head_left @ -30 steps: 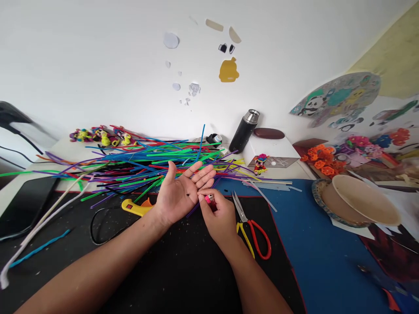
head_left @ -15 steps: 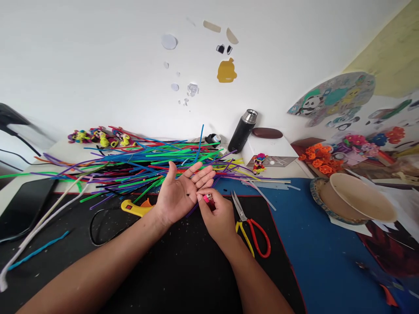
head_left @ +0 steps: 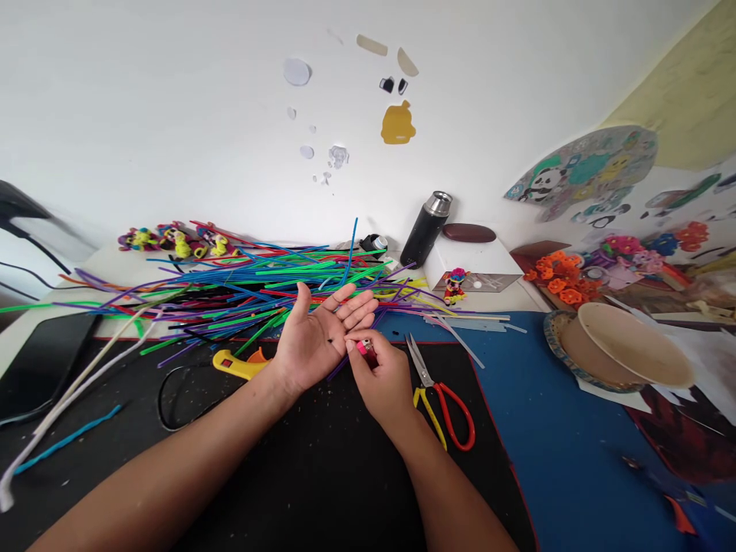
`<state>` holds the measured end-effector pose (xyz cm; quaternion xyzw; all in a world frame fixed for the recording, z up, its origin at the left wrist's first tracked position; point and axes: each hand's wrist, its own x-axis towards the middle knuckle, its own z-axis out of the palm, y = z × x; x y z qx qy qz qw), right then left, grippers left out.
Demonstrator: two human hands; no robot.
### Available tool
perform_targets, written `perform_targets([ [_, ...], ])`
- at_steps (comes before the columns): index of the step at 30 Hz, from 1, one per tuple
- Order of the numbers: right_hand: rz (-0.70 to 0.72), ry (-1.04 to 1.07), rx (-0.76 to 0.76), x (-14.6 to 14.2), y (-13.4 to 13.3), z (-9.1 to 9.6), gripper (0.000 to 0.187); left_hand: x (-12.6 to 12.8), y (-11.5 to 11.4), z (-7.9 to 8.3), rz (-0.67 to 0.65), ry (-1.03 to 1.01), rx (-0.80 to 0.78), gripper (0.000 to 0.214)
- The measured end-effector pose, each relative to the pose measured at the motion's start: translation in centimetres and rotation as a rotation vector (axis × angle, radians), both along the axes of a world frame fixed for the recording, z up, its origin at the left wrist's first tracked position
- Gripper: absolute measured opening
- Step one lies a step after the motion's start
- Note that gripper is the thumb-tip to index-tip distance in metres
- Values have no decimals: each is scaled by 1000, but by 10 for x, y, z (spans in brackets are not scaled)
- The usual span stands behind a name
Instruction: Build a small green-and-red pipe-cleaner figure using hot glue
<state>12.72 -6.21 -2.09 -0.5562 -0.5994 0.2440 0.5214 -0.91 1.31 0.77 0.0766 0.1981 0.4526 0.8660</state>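
Observation:
My left hand (head_left: 313,337) lies palm up with its fingers stretched out, and a tiny black piece (head_left: 330,341) rests on the palm. Beside it, my right hand (head_left: 382,376) is closed round a small pink and white piece (head_left: 363,347), mostly hidden by the fingers; its kind I cannot make out. The right fingertips meet the edge of the left palm. Behind both hands spreads a heap of coloured pipe cleaners (head_left: 276,272). Open scissors (head_left: 425,379) with one red and one yellow handle lie right of my right hand. A yellow glue gun (head_left: 238,366) lies behind my left forearm.
Several small pipe-cleaner figures (head_left: 178,239) lie at the back left, and another figure (head_left: 455,286) stands by a white box (head_left: 474,257). A black thermos (head_left: 425,230) leans behind. To the right is a beige bowl (head_left: 632,349); a black phone (head_left: 46,356) lies left.

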Motion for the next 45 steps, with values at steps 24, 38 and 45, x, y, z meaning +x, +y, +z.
perform_targets([
  [24, -6, -2, -26, 1, -1, 3, 18, -8, 10, 3, 55, 5, 11, 87],
  [38, 28, -8, -43, 0, -1, 1, 16, 0, 4, -9, 21, 39, 16, 74],
  [45, 60, -73, -112, -1, -2, -1, 16, 3, 3, -16, -12, 77, 53, 68],
])
